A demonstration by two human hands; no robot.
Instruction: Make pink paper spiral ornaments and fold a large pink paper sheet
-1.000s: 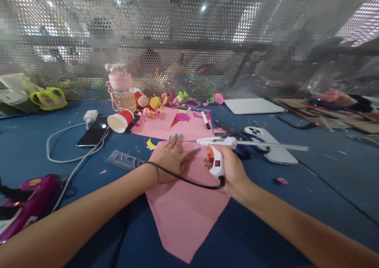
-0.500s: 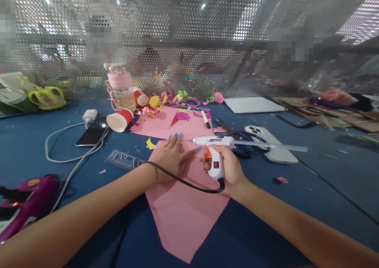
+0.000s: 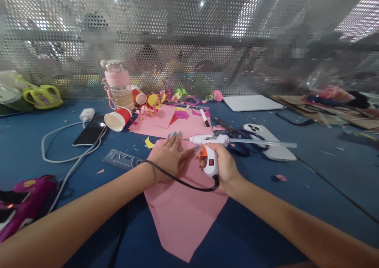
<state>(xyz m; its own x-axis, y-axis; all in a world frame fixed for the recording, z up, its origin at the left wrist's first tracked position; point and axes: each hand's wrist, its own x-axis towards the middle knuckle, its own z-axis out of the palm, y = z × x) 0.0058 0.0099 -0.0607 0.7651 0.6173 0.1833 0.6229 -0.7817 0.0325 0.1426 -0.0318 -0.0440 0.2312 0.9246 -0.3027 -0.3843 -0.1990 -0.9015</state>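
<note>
A pink sheet of paper (image 3: 186, 220) with a pointed lower end lies on the blue table in front of me. My left hand (image 3: 167, 157) presses flat on its upper part, fingers stretched out. Wrapped round the handle of a white hot glue gun (image 3: 211, 161) is my right hand (image 3: 226, 165), with its index finger by the orange trigger. The gun's nozzle points left, close beyond my left fingers, at the paper's top edge. A long clear glue stick (image 3: 266, 143) sticks out of its back. The gun's black cord (image 3: 177, 180) drapes across my left wrist.
Behind lie more pink sheets (image 3: 145, 125), a marker (image 3: 204, 117), paper curls and red cups (image 3: 118, 119). A pink-topped bottle (image 3: 118, 86) stands there. Dark blue scissors (image 3: 241, 141) and a white phone (image 3: 278, 151) lie right; a clear ruler (image 3: 121, 160), black phone (image 3: 90, 133) and purple power strip (image 3: 26, 201) left.
My right hand has moved the glue gun slightly left, its nozzle running along the paper's top edge. My left hand stays flat on the paper. The whole view has shifted a little.
</note>
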